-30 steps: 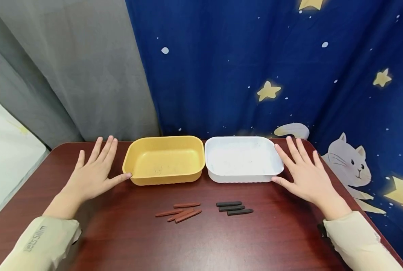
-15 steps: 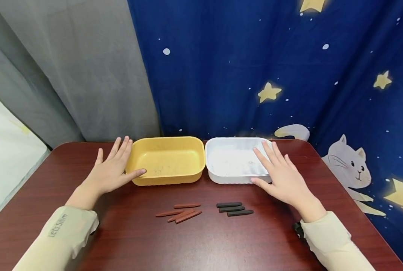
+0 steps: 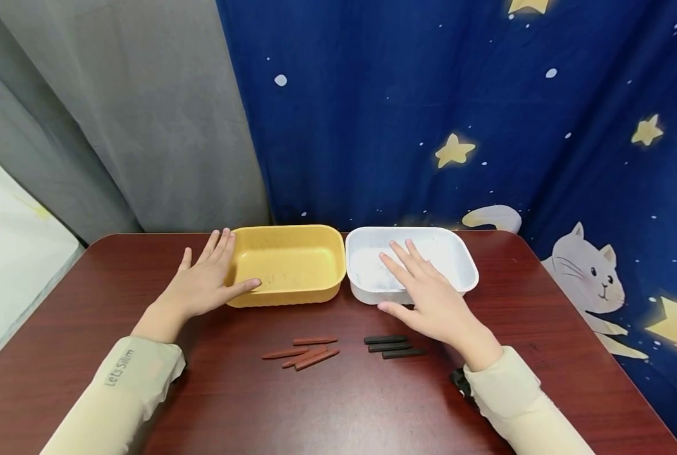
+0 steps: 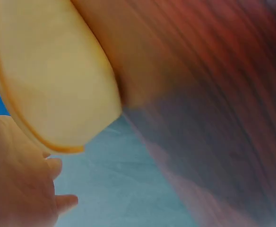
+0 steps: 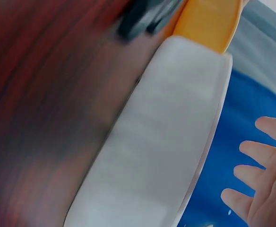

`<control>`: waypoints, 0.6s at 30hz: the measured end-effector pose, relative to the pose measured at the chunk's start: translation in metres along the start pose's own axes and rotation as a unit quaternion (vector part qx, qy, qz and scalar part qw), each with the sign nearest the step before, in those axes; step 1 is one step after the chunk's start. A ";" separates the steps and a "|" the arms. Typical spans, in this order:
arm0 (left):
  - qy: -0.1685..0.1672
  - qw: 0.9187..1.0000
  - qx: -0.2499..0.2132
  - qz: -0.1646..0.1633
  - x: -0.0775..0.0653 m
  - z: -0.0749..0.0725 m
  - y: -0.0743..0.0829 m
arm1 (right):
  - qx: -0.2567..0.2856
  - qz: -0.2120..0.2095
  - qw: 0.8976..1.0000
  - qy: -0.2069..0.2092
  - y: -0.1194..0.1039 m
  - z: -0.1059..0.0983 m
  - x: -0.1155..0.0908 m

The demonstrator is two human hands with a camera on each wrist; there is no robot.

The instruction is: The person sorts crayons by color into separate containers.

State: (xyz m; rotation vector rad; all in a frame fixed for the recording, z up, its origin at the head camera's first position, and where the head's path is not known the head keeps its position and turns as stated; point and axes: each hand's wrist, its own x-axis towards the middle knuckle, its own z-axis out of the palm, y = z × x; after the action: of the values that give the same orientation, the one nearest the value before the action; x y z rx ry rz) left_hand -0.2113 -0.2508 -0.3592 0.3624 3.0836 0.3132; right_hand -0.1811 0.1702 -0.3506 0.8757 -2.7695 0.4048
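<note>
My left hand (image 3: 204, 281) spreads its fingers over the left end of a yellow plastic bin (image 3: 284, 297), thumb across the near rim. In the left wrist view that hand (image 4: 20, 175) shows beside the yellow bin wall (image 4: 57, 71). Fingers straight and apart, my right hand (image 3: 432, 300) hovers over the near side of a white bin (image 3: 463, 278). Neither hand holds anything. Nearer to me lie several reddish-brown crayons (image 3: 315, 359), some crossing. Right of them, three black crayons (image 3: 386, 347) lie side by side; they appear blurred in the right wrist view.
Both bins stand side by side along the back of a dark red wooden table (image 3: 338, 411). Behind it hang a grey curtain (image 3: 173, 114) and a blue curtain (image 3: 361, 126) with stars and a cat. A pale surface (image 3: 8, 253) borders the table on the left.
Both hands have moved inward: the left rightward onto the yellow bin's end, the right leftward from the white bin's right edge over its near side. Bins and crayons stay put.
</note>
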 end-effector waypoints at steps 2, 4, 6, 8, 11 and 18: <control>0.001 1.000 0.003 0.001 0.001 0.001 0.003 | 0.019 -0.009 1.000 -0.005 -0.007 0.003 0.003; 0.000 1.000 0.005 0.000 0.002 0.002 0.006 | 0.038 -0.017 0.999 -0.011 -0.014 0.006 0.007; -0.003 1.000 0.002 -0.002 0.003 0.003 0.007 | 0.050 -0.025 0.998 -0.018 -0.021 0.009 0.011; -0.007 1.000 -0.001 -0.007 0.003 0.005 0.008 | 0.059 -0.032 0.997 -0.024 -0.028 0.011 0.015; -0.014 1.000 -0.008 -0.016 0.003 0.006 0.008 | 0.065 -0.044 0.996 -0.032 -0.037 0.015 0.019; -0.025 0.999 -0.021 -0.024 0.002 0.005 0.009 | 0.079 -0.084 0.991 -0.072 -0.057 0.021 0.026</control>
State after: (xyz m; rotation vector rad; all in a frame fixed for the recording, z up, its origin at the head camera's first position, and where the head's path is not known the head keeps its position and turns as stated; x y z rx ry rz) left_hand -0.2110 -0.2403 -0.3622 0.2904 3.0269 0.3620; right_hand -0.1709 0.1046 -0.3514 1.2094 -2.7927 0.5578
